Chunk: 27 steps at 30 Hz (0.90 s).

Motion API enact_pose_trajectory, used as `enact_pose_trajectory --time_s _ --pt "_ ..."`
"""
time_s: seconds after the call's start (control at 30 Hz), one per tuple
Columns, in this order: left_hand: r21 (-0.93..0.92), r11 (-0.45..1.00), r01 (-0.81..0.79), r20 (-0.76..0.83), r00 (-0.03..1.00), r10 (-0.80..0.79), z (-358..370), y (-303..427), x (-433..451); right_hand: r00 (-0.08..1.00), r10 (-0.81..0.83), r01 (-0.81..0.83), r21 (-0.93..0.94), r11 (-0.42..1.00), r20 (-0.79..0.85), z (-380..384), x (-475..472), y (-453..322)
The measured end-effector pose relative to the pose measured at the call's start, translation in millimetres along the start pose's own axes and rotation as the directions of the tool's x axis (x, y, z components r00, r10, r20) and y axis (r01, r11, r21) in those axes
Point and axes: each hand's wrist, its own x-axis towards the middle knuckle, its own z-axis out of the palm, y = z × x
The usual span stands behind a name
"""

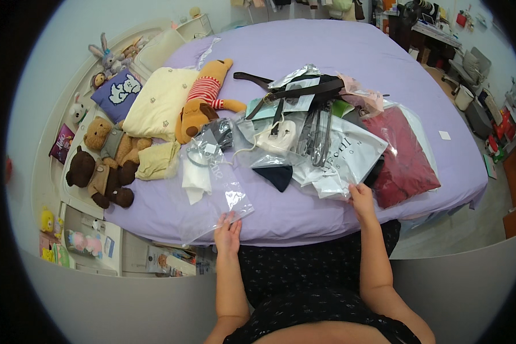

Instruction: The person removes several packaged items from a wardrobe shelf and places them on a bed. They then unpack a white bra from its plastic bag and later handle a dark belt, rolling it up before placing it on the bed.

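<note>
My left hand [228, 234] lies palm up at the edge of a clear plastic bag [230, 185], its fingertips at the film; whether it grips is unclear. Inside or under that bag is a white folded item [196, 176]. My right hand [361, 198] pinches the lower edge of a white printed plastic bag [344, 150]. Around it lie a white pouch [277, 137] in clear plastic, a dark belt [314, 89], a dark blue cloth piece [277, 175] and a red garment [402, 159] in clear plastic, to the right of my right hand.
A purple-sheeted bed [301, 219] bears everything. On its left are a plush dog [204, 94], a cream pillow [161, 101], a yellow folded cloth [157, 161] and teddy bears [107, 176]. A small white card [444, 135] lies right. An open drawer [118, 245] stands at lower left.
</note>
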Motion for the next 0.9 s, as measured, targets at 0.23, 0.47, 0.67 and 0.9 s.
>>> enact_pose_trajectory --time_s 0.23,0.47,0.67,0.9 --pt "-0.039 0.999 -0.031 0.011 0.999 0.031 6.9 -14.7 -5.6 0.975 0.22 -0.217 -0.059 0.974 0.041 9.5 -11.0 18.3" --pt "-0.068 0.998 0.003 -0.086 0.996 -0.009 14.1 -44.3 -28.5 0.814 0.314 -0.368 0.016 0.93 0.488 62.4 -63.6 -20.1" --pt "0.105 0.968 0.229 0.147 0.959 -0.243 19.8 -33.6 -30.4 0.77 0.271 -0.299 -0.049 0.953 0.578 86.5 -68.9 -19.7" --pt "0.408 0.823 -0.395 0.544 0.829 0.128 132.1 9.9 16.7 0.823 0.241 -0.244 -0.063 0.968 0.515 84.1 -67.9 -10.0"
